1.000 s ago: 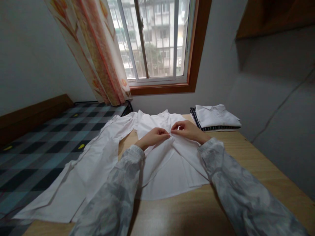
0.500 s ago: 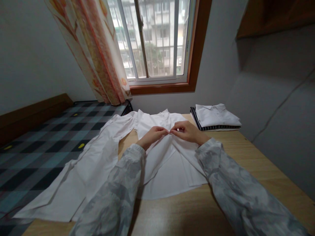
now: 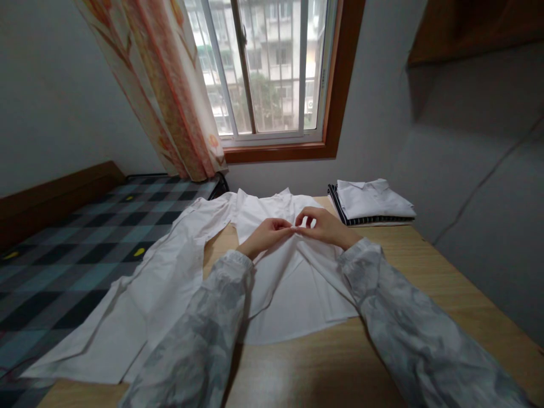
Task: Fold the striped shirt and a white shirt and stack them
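A white shirt (image 3: 293, 294) lies spread on the wooden table, its collar toward the window. My left hand (image 3: 271, 233) pinches the cloth at the shirt's front. Close against it, my right hand (image 3: 322, 225) grips the same spot with thumb and fingertips, its index finger arched. The cloth is drawn up in folds beneath the fingertips. Any button there is too small to make out. To the left, another stretch of white cloth (image 3: 165, 300) hangs over toward the bed; I cannot tell if it is a sleeve or a second shirt.
Folded clothes (image 3: 374, 201), white over black striped, are stacked at the table's back right. A checked bed (image 3: 55, 266) adjoins on the left. Behind stand a window (image 3: 272, 73) and a floral curtain (image 3: 165, 96). A wooden shelf (image 3: 476, 31) juts from the right wall.
My right index finger has lifted and arched away from the thumb. Both hands stay at the same place on the shirt front, and the shirt has hardly moved.
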A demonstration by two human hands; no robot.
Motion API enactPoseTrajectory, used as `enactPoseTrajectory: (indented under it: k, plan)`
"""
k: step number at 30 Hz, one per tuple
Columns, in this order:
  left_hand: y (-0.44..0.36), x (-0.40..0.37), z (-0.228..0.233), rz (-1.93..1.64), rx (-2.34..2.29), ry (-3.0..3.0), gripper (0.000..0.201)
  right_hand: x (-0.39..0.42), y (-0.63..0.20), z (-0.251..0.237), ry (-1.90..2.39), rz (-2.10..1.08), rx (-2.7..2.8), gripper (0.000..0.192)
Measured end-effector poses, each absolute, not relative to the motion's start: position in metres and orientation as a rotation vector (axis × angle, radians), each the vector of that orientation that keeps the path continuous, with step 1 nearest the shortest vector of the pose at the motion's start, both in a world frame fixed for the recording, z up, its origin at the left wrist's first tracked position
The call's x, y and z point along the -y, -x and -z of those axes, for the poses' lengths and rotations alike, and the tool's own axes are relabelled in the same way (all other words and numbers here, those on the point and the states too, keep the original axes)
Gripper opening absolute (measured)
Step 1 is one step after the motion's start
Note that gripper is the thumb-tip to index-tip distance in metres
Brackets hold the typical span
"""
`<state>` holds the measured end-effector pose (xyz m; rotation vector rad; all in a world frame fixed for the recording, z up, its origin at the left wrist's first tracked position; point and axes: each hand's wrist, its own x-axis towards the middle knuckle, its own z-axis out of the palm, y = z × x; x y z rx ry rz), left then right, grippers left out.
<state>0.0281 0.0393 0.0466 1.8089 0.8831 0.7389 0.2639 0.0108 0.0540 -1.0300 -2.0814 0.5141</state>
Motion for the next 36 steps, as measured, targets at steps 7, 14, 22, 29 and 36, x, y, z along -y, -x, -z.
enactPoseTrajectory:
  k: [7,14,22,29,36]
  plan:
    - [-0.031,-0.029,-0.055,-0.761,-0.973,-1.961,0.043,-0.007,-0.262,-0.058,1.031,-0.541,2.106,0.016]
    - [-0.033,-0.024,-0.058,-0.752,-1.042,-2.027,0.04,-0.004,-0.261,-0.059,1.125,-0.506,2.148,0.015]
    - [-0.029,-0.031,-0.054,-0.808,-0.933,-1.916,0.038,-0.002,-0.261,-0.065,1.163,-0.361,2.138,0.016]
    - [-0.027,-0.031,-0.056,-0.829,-0.945,-1.857,0.043,-0.006,-0.265,-0.059,1.13,-0.376,2.179,0.02]
    - [-0.029,-0.031,-0.056,-0.876,-0.964,-1.937,0.035,0.001,-0.257,-0.061,1.227,-0.147,2.259,0.022]
